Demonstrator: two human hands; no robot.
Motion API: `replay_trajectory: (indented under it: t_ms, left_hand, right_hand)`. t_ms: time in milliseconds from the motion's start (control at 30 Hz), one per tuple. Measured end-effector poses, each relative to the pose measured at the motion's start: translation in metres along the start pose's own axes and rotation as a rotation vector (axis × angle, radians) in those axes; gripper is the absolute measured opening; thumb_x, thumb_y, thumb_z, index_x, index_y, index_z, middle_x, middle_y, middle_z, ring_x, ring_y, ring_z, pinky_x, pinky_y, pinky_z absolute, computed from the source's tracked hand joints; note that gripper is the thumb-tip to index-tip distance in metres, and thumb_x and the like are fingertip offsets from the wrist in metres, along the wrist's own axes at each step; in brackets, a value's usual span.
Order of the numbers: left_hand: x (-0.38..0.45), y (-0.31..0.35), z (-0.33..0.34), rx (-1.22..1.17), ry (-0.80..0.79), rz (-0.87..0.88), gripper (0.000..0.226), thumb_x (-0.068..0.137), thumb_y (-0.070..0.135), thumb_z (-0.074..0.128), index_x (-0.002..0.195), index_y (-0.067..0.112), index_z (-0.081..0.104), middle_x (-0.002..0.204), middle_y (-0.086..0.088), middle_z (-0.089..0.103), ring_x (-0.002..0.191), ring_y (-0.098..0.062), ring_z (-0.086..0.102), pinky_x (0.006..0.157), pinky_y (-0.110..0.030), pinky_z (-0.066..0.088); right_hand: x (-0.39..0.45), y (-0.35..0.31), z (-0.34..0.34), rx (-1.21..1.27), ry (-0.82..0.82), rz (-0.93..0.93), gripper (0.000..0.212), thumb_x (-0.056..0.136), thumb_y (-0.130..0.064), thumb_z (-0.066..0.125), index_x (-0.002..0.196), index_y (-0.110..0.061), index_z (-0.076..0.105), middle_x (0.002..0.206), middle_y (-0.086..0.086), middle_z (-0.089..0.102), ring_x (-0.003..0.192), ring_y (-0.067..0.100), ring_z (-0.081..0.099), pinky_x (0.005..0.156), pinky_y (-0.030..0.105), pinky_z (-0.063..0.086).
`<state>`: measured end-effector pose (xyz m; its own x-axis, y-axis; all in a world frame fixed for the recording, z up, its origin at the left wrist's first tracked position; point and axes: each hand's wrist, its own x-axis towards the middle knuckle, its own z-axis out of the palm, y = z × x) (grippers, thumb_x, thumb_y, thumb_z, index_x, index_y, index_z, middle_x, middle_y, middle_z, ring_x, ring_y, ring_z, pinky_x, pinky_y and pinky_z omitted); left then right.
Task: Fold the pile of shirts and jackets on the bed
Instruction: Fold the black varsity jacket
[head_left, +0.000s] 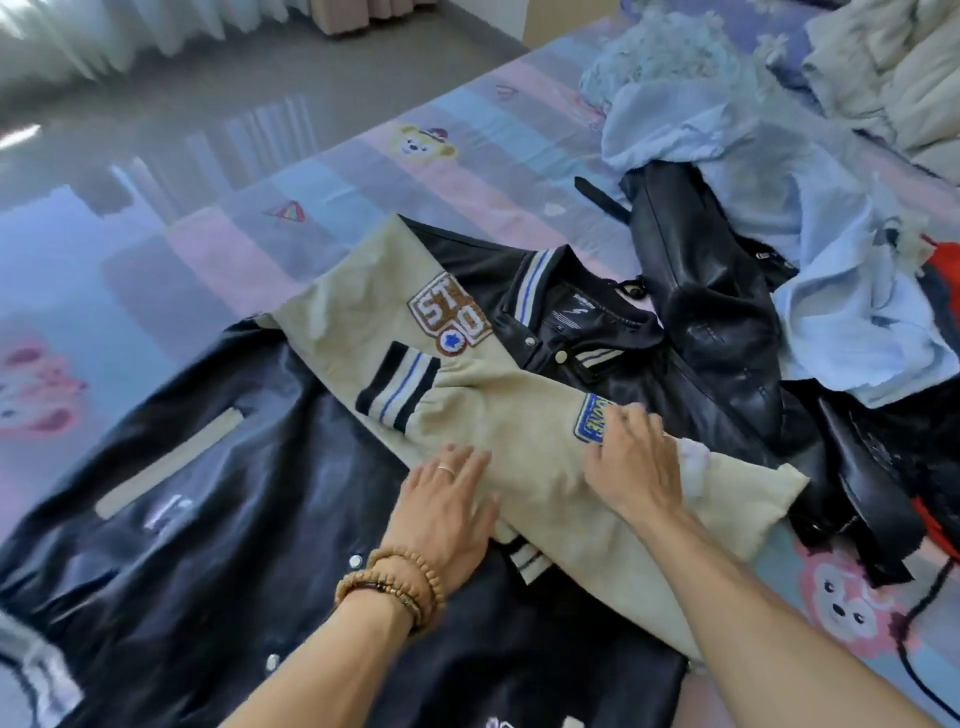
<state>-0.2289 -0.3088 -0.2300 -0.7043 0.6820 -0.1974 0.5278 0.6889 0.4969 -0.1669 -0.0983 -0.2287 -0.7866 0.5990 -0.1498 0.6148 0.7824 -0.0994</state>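
A: What is the biggest thing here?

B: The bed (363, 171). It has a pink and blue sheet with cartoon animals. Its far edge runs slanted along the grey floor (156, 104). The far left part of the sheet is bare, so there is room there.

A: And on the bed?

B: A big varsity jacket (218, 519) lies flat, front side up. It is black and shiny with snap buttons. Its collar points to the far right. Its bottom edge goes off the near side of the picture.

A: What about the sleeves?

B: Both tan sleeves (467, 415) are folded across the chest. They cross each other. One striped cuff (397, 387) lies on top in the middle.

A: Where is the pile?

B: On the right, touching the jacket. There is a black leather jacket (711, 312), a light blue shirt (779, 171) on top of it, and something red at the right edge. Pale cream clothes (893, 67) sit in the far right corner.

A: What do the hands do?

B: The left hand (449, 512) lies flat and wide on a tan sleeve. It has a ring, and bead bracelets (392, 587) on the wrist. The right hand (636, 460) presses on the other sleeve with fingers spread, beside a blue patch (589, 418). Neither hand grips anything.
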Motion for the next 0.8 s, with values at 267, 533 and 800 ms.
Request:
replay_trajectory:
  t_ms: [267, 533, 800]
  left_hand:
    - [-0.025, -0.248, -0.094, -0.047, 0.219, -0.934, 0.086, 0.089, 0.047, 0.055, 0.154, 0.02, 0.006, 0.162, -0.003, 0.005, 0.148, -0.024, -0.004, 0.114, -0.064, -0.001]
    - [-0.03, -0.308, -0.084, -0.058, 0.006, -0.957, 0.142, 0.055, 0.089, 0.055, 0.144, 0.022, -0.033, 0.147, 0.005, -0.044, 0.136, -0.022, -0.04, 0.106, -0.057, -0.024]
    - [-0.042, -0.289, -0.096, 0.151, 0.103, -0.983, 0.111, 0.054, 0.091, 0.051, 0.137, 0.019, 0.033, 0.146, -0.006, 0.036, 0.135, -0.027, 0.03, 0.105, -0.051, 0.026]
  right_hand:
    - [0.095, -0.244, -0.009, 0.031, -0.169, -0.602, 0.05, 0.093, -0.011, 0.045, 0.142, -0.018, 0.042, 0.138, 0.008, 0.04, 0.106, 0.037, 0.057, 0.085, 0.044, 0.049]
    - [0.162, -0.338, 0.028, -0.341, -0.276, -0.783, 0.083, 0.086, -0.002, 0.049, 0.153, -0.029, 0.009, 0.164, -0.005, -0.004, 0.121, 0.037, 0.053, 0.082, 0.041, 0.046]
    - [0.157, -0.341, 0.026, -0.498, -0.111, -0.8, 0.03, 0.087, -0.006, 0.047, 0.116, -0.013, 0.049, 0.117, 0.013, 0.048, 0.096, 0.038, 0.059, 0.066, 0.036, 0.034]
